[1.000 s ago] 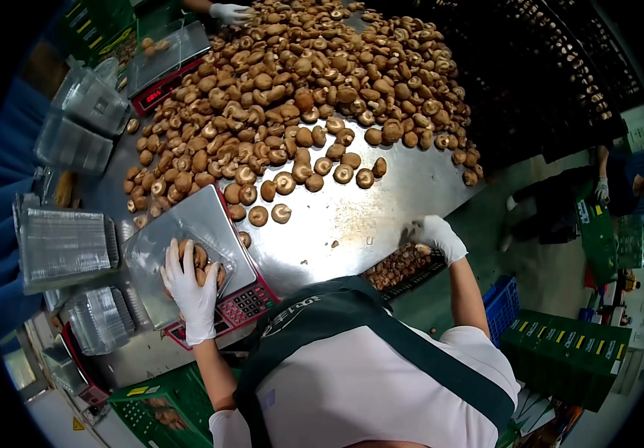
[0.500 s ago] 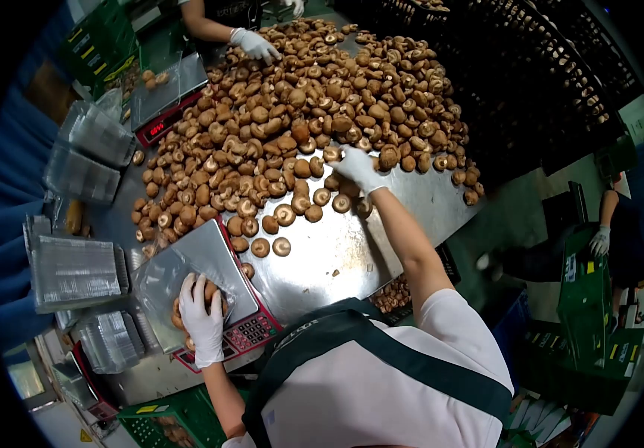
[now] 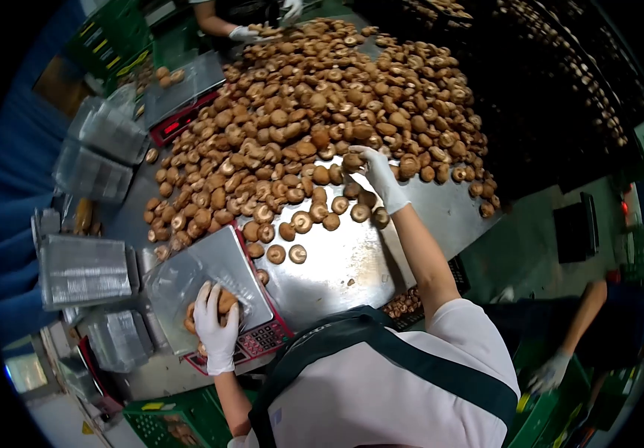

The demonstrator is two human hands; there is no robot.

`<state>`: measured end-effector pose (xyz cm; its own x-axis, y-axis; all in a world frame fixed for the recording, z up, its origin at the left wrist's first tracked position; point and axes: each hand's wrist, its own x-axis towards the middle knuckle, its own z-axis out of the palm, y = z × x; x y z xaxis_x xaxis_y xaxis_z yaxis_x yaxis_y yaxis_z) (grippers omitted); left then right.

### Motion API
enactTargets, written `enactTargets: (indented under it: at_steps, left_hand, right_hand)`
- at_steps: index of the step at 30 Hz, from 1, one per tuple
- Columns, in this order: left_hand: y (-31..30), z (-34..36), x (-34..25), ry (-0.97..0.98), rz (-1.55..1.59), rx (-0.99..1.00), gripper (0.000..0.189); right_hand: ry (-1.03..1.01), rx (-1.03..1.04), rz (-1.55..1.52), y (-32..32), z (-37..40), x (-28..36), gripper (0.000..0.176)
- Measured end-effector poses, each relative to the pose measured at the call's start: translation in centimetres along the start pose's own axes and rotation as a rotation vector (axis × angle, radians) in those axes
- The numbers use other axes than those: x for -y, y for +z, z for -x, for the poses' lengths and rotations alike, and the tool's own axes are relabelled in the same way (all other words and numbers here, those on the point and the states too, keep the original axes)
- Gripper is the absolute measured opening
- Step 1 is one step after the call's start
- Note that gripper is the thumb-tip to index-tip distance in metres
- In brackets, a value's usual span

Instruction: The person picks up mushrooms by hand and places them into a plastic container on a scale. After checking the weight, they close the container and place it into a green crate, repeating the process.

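Observation:
My gloved right hand (image 3: 383, 181) reaches over the near edge of a big heap of brown shiitake mushrooms (image 3: 299, 112). Its thumb and fingers pinch one shiitake mushroom (image 3: 352, 162). My gloved left hand (image 3: 216, 328) curls over several shiitake mushrooms (image 3: 227, 301) on a scale (image 3: 243, 257). Clear plastic (image 3: 176, 280) lies around them on the scale plate; its exact shape is hard to make out. The left palm and fingers partly hide these mushrooms. Loose mushrooms (image 3: 298, 254) lie on the metal table (image 3: 322, 287) between my hands.
Stacks of clear plastic trays (image 3: 86, 272) stand at the left. A second scale (image 3: 180, 123) is at the far left of the heap. Across the table is a co-worker's gloved hand (image 3: 244, 33). Another person's gloved hand (image 3: 551, 372) is at the right, near green crates.
My right hand has raised a mushroom in its fingers. The left stays on the scale's mushrooms. The co-worker's hand across the table drew back; the person at right moved nearer. The view shifted slightly.

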<state>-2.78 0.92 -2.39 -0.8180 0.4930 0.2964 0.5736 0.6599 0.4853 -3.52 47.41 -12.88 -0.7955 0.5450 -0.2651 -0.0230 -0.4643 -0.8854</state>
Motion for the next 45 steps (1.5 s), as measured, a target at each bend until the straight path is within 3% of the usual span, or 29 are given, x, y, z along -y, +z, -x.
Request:
enactTargets:
  at_steps: [2,5,11,16,18,21,24,26,28,32,36,42,45]
  left_hand:
    - [0.1,0.1,0.0,-0.039,-0.023,0.023,0.052]
    - [-0.3,0.0,0.0,0.001,-0.024,0.039,0.058]
    - [-1.3,0.9,-0.1,0.002,0.027,-0.082,0.045]
    - [-3.2,3.2,1.8,-0.165,0.014,-0.366,0.033]
    - [-4.3,4.1,2.3,-0.299,0.034,-0.447,0.031]
    - [-5.3,5.2,3.6,-0.379,0.034,-0.527,0.029]
    - [-6.1,6.2,4.7,-0.406,-0.018,-0.58,0.029]
    - [-6.7,6.7,5.3,-0.422,0.001,-0.622,0.028]
    - [-6.7,7.1,5.9,-0.477,0.026,-0.654,0.027]
    - [-6.5,6.3,6.1,-0.49,0.069,-0.644,0.026]
    - [-6.0,4.9,5.5,-0.439,0.066,-0.624,0.025]
    - [-7.9,5.7,6.4,-0.446,-0.033,-0.653,0.024]
    - [-8.8,7.0,7.0,-0.496,-0.007,-0.714,0.024]
  right_hand:
    - [0.147,0.177,-0.3,3.2,2.0,0.4,0.035]
    - [0.295,0.406,-0.427,8.5,5.3,0.2,0.042]
    - [0.374,0.833,-0.157,18.5,9.9,-1.8,0.044]
    - [-0.032,0.952,0.461,25.2,15.2,-1.4,0.046]
    - [-0.64,0.973,0.699,26.6,15.9,-4.0,0.044]
    - [-0.958,1.209,1.17,27.7,17.2,-6.2,0.052]
    - [-0.858,1.118,1.048,26.6,17.2,-6.4,0.052]
    - [-0.768,0.957,0.799,25.1,16.0,-6.2,0.047]
    - [-0.642,0.807,0.789,24.1,15.3,-4.9,0.04]
    - [-0.455,0.822,0.886,23.0,15.7,-3.0,0.027]
    - [-0.665,1.011,1.051,23.4,16.7,-3.7,0.022]
    - [-0.979,1.086,1.138,25.3,17.3,-5.3,0.02]
    - [-1.016,1.118,1.18,25.5,17.0,-5.2,0.015]
